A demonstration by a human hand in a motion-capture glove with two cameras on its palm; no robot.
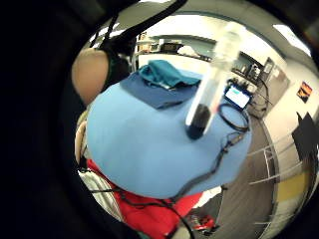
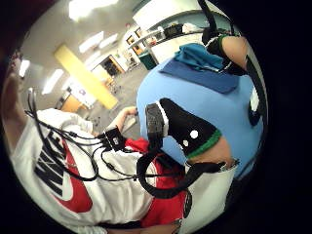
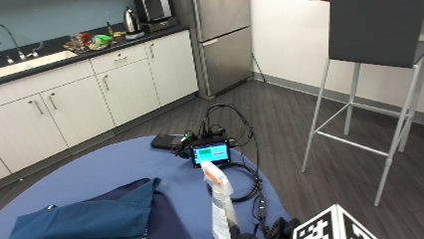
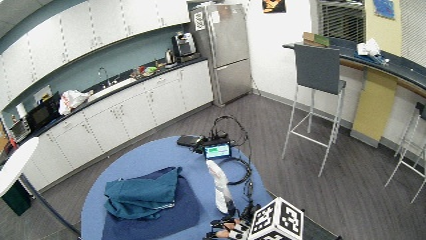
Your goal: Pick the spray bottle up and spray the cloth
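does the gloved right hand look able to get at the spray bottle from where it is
Probably yes: the spray bottle stands upright on the blue table, the right hand sits just below its base, and nothing lies between them.

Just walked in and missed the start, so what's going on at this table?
A person at the round blue table has a spray bottle lifted in their gloved right hand, nozzle end up and tilted. The teal cloth lies crumpled on a darker mat beside it, apart from the bottle. No spray is visible. A small screen and cables sit at the table's far edge.

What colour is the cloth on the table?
The cloth is teal, clearest in the wide outside view.
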